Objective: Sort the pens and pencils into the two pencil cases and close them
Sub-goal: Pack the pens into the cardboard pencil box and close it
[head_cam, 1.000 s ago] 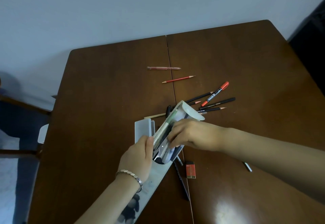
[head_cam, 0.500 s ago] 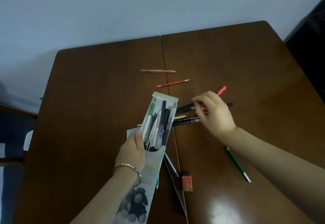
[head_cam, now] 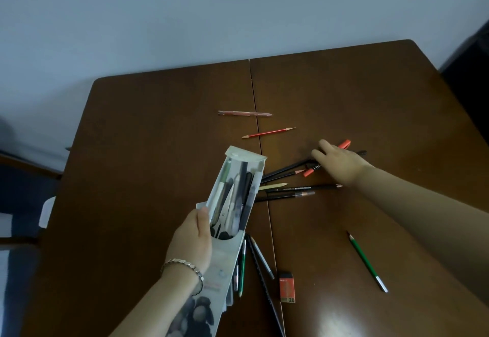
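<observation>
Pencil case [head_cam: 225, 254], translucent grey, flap open, crammed with pens [head_cam: 243, 191]

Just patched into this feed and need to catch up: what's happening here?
The person's left grip holds a pale grey box-shaped pencil case tilted up, open, already holding pens and scissors. The right grip rests flat on a red-capped black marker among dark pencils on the brown wooden table. A red pencil, pink pen, green pencil and orange eraser lie loose.
</observation>
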Action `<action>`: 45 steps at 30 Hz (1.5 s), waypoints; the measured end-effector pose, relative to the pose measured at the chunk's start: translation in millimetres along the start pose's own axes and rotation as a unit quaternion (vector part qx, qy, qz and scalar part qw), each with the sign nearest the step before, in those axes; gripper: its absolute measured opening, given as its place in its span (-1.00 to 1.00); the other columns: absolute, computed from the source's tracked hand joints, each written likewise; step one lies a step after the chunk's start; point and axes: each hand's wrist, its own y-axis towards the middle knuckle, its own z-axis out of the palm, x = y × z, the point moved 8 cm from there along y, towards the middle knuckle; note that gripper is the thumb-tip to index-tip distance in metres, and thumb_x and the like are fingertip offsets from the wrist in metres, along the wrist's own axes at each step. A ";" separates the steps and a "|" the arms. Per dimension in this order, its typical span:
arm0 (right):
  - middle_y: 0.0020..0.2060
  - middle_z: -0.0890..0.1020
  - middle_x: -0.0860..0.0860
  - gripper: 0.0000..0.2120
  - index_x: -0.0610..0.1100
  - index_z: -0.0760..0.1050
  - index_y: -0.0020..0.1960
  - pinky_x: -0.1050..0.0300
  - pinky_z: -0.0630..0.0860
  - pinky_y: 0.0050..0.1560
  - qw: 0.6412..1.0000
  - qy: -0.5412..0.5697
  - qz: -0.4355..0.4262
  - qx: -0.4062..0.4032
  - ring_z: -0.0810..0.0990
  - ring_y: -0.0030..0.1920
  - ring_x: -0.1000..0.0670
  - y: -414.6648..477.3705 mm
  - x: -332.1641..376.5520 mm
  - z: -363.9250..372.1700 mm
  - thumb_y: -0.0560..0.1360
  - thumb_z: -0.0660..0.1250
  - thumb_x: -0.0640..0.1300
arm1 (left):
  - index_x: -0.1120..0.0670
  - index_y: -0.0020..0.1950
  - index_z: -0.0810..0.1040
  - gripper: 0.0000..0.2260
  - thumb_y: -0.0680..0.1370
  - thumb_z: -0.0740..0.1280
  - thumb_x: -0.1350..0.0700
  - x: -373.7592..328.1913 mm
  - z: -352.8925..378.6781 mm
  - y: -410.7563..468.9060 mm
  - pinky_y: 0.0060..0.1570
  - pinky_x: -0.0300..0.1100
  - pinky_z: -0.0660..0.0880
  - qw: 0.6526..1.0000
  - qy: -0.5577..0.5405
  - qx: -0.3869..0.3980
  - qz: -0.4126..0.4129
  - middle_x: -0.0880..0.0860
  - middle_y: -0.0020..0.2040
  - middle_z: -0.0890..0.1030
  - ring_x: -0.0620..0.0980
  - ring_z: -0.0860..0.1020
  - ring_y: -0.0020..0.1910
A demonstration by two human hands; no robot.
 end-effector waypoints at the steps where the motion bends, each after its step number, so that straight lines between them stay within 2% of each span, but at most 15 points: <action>1: 0.31 0.24 -0.11 -0.52 -0.11 0.22 0.38 0.04 0.45 0.16 1.000 -0.007 -0.004 0.009 0.36 0.26 -0.11 2.2 1.5 3.5 0.50 0.19 -0.34 | -0.09 -0.31 0.28 -0.66 0.63 -0.08 -0.04 3.2 -4.1 -1.0 -0.41 -0.28 0.28 1.000 -0.002 -0.005 -0.004 -0.01 -0.35 0.40 -0.12 0.35 -0.40; 6: 0.38 0.25 -0.08 -0.60 -0.10 0.21 0.40 0.07 0.36 0.28 0.994 -0.093 -0.037 0.042 0.26 0.34 -0.08 -5.2 7.0 16.8 0.57 0.13 -0.22 | -0.02 -0.30 0.33 -0.63 0.63 -0.08 -0.04 20.9 -21.3 -8.2 -0.41 -0.22 0.32 0.999 -0.006 -0.029 -0.024 0.11 -0.32 0.46 0.01 0.43 -0.35; 9: 0.38 0.31 -0.08 -0.59 -0.13 0.18 0.43 0.09 0.28 0.34 0.985 -0.167 -0.033 -0.003 0.26 0.37 -0.08 -19.2 8.5 -0.2 0.59 0.09 -0.22 | 0.03 -0.29 0.36 -0.61 0.63 -0.08 -0.04 31.0 -25.4 -19.2 -0.40 -0.22 0.29 0.999 -0.001 -0.031 -0.036 0.08 -0.36 0.41 0.01 0.41 -0.36; 10: 0.35 0.34 -0.10 -0.58 -0.17 0.17 0.43 0.08 0.26 0.34 0.990 -0.132 -0.017 -0.048 0.29 0.35 -0.11 -26.3 13.0 -14.5 0.59 0.10 -0.23 | 0.02 -0.29 0.35 -0.61 0.63 -0.08 -0.05 33.3 -26.2 -23.0 -0.40 -0.22 0.29 0.999 0.001 -0.030 -0.038 0.08 -0.35 0.42 0.01 0.41 -0.36; 12: 0.21 0.43 -0.16 -0.58 -0.25 0.21 0.41 0.06 0.32 0.26 0.978 0.096 0.029 -0.180 0.40 0.25 -0.16 -47.2 24.5 -55.4 0.57 0.16 -0.27 | -0.01 -0.29 0.34 -0.62 0.63 -0.09 -0.05 36.2 -25.7 -27.5 -0.41 -0.23 0.29 0.999 0.005 -0.024 -0.038 0.08 -0.30 0.45 -0.01 0.41 -0.35; 15: -0.15 0.53 0.08 -0.60 -0.14 0.16 0.42 0.14 0.45 -0.05 0.804 0.506 0.038 -0.311 0.52 -0.10 -0.01 -85.8 58.2 -104.0 0.60 0.10 -0.27 | -0.01 -0.27 0.34 -0.63 0.63 -0.09 -0.06 34.1 -21.9 -37.9 -0.40 -0.24 0.28 0.999 0.005 -0.002 -0.034 0.03 -0.32 0.42 -0.05 0.39 -0.37; 18: -0.35 0.55 0.13 -0.61 0.13 0.18 0.32 0.23 0.56 -0.09 0.595 0.749 -0.014 -0.291 0.60 -0.21 0.07 -102.7 108.3 -113.6 0.62 0.03 -0.28 | 0.03 -0.28 0.35 -0.62 0.63 -0.08 -0.05 24.1 -14.1 -49.8 -0.42 -0.24 0.25 1.000 -0.008 0.019 -0.017 0.02 -0.40 0.34 -0.05 0.33 -0.42; 19: -0.32 0.55 0.10 -0.61 0.15 0.21 0.27 0.24 0.59 -0.05 0.543 0.798 -0.013 -0.259 0.63 -0.20 0.10 -104.1 126.4 -105.7 0.62 0.02 -0.31 | 0.02 -0.29 0.34 -0.62 0.63 -0.07 -0.05 19.8 -12.9 -55.1 -0.43 -0.25 0.24 1.000 -0.016 0.022 -0.010 0.01 -0.42 0.33 -0.06 0.32 -0.43; 21: -0.22 0.54 0.01 -0.63 0.06 0.24 0.24 0.20 0.59 0.04 0.497 0.846 0.016 -0.194 0.65 -0.14 0.07 -106.3 161.1 -85.1 0.61 0.02 -0.36 | 0.01 -0.28 0.35 -0.63 0.63 -0.06 -0.05 12.3 -10.8 -62.0 -0.41 -0.24 0.25 0.999 -0.030 0.022 0.002 0.01 -0.40 0.35 -0.06 0.33 -0.42; 25: -0.14 0.54 -0.02 -0.71 -0.08 0.24 0.24 0.15 0.54 0.11 0.494 0.857 0.071 -0.132 0.64 -0.02 -0.02 -112.1 195.3 -49.1 0.60 0.06 -0.36 | 0.03 -0.16 0.39 -0.64 0.64 -0.08 -0.06 11.4 -8.6 -69.3 -0.38 -0.24 0.29 1.000 -0.021 0.018 -0.008 -0.01 -0.35 0.40 -0.10 0.37 -0.38; 30: -0.16 0.55 -0.04 -0.33 0.13 0.02 0.43 0.10 0.48 0.24 0.526 0.837 0.047 -0.146 0.64 -0.02 -0.02 -118.1 187.8 -43.2 0.54 0.17 -0.42 | 0.06 -0.19 0.38 -0.64 0.64 -0.09 -0.04 12.9 -4.2 -79.6 -0.42 -0.26 0.24 0.999 -0.016 0.032 0.001 -0.01 -0.36 0.38 -0.11 0.36 -0.39; 35: 0.15 0.49 0.03 -0.43 0.05 0.18 0.38 0.13 0.45 0.29 0.702 0.680 0.014 -0.212 0.50 0.22 0.02 -117.4 178.1 -56.0 0.49 0.35 -0.24 | 0.09 -0.21 0.44 -0.57 0.64 -0.10 -0.06 8.5 7.4 -81.3 -0.36 -0.19 0.30 0.998 -0.016 0.063 0.020 0.05 -0.32 0.46 -0.04 0.40 -0.36; 38: 0.16 0.48 0.02 -0.49 -0.04 0.27 0.28 0.09 0.47 0.27 0.737 0.630 0.036 -0.242 0.49 0.22 0.02 -115.4 162.1 -56.2 0.43 0.43 -0.12 | 0.07 -0.21 0.41 -0.59 0.64 -0.10 -0.06 11.0 9.9 -84.0 -0.39 -0.23 0.29 0.997 -0.014 0.071 0.017 0.04 -0.31 0.44 -0.06 0.39 -0.37; 42: 0.06 0.48 0.04 -0.56 -0.01 0.30 0.11 0.49 0.43 -0.02 0.779 0.575 0.048 -0.246 0.47 0.05 0.12 -110.9 142.7 -51.7 0.37 0.48 -0.04 | 0.02 -0.27 0.35 -0.62 0.64 -0.09 -0.05 10.9 2.8 -84.5 -0.43 -0.26 0.26 0.998 -0.026 0.050 0.014 0.01 -0.35 0.40 -0.08 0.35 -0.40; 45: -0.02 0.51 0.02 -0.71 -0.11 0.43 0.05 0.30 0.46 0.02 0.852 0.450 0.034 -0.265 0.45 0.05 0.08 -109.4 143.7 -55.2 0.43 0.42 -0.03 | 0.05 -0.16 0.43 -0.62 0.63 -0.08 -0.07 5.4 3.6 -81.1 -0.38 -0.22 0.31 0.998 -0.012 0.050 0.027 0.00 -0.33 0.44 -0.05 0.43 -0.33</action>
